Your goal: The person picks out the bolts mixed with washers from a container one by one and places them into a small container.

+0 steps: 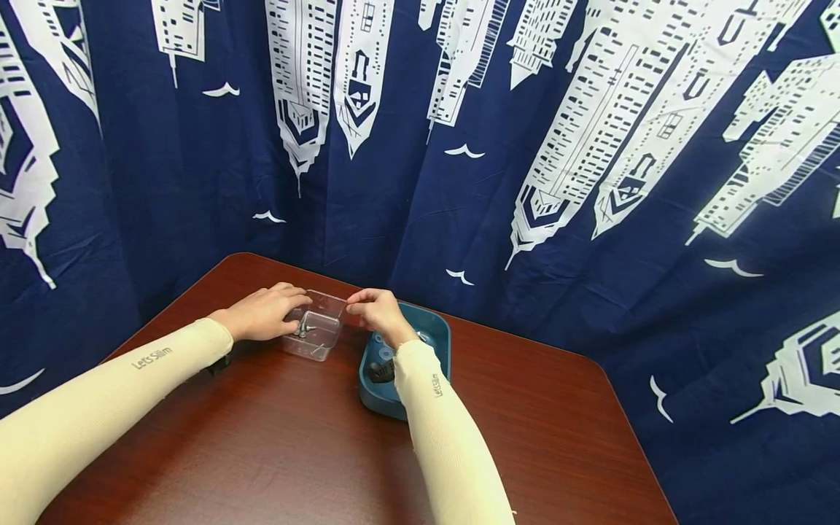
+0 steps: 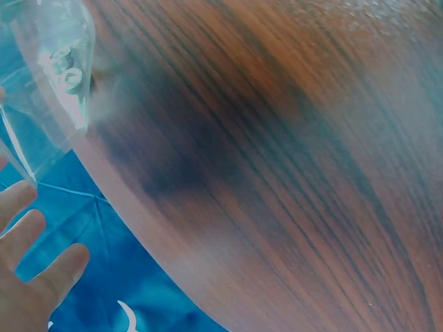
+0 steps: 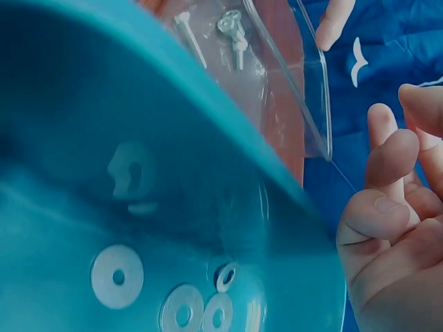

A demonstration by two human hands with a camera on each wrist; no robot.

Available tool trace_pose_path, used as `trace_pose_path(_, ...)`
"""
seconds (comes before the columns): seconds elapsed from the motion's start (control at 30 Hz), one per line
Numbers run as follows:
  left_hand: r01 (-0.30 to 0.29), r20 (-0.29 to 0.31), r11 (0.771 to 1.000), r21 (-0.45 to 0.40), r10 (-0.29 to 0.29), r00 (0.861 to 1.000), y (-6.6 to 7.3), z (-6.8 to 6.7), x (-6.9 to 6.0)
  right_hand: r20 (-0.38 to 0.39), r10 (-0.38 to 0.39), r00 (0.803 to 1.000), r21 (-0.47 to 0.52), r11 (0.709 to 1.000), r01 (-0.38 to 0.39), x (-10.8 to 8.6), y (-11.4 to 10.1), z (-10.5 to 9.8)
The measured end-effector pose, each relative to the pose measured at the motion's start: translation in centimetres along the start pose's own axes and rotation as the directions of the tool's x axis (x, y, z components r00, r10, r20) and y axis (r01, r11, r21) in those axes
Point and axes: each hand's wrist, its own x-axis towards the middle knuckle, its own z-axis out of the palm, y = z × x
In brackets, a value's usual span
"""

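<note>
Spread, fairly straight fingers of my left hand (image 1: 262, 312) rest at the left and far side of a clear plastic box (image 1: 337, 337). Small metal bolts (image 1: 303, 330) lie in that box; a single bolt (image 3: 194, 45) shows apart from the others in the right wrist view. My right hand (image 1: 379, 315) hovers between the box and a teal bin (image 1: 442, 339), fingertips bent close to the box's right rim. Whether anything small is pinched there cannot be made out. Flat washers (image 3: 102, 282) lie on the bin's floor.
A dark, perforated-looking object (image 1: 380, 371) lies in the near part of the bin. Both containers stand on a reddish-brown wooden table (image 1: 282, 437). Behind its far edge hangs a navy curtain (image 1: 407, 219) with white buildings printed on it.
</note>
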Motion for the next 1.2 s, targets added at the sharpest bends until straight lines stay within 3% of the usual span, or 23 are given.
trace_pose_path(0.6,-0.067,-0.063,0.998,-0.003,0.066,0.996,1.1,-0.2,0.7,-0.005,0.021,1.0,0.029,0.999,-0.021,-0.6,1.1,-2.6)
trace_pose_path(1.2,-0.088,-0.034,0.995,-0.039,0.087,0.996,2.9,-0.4,2.0,-0.026,0.029,0.999,-0.018,0.999,-0.03,-1.4,1.6,-5.3)
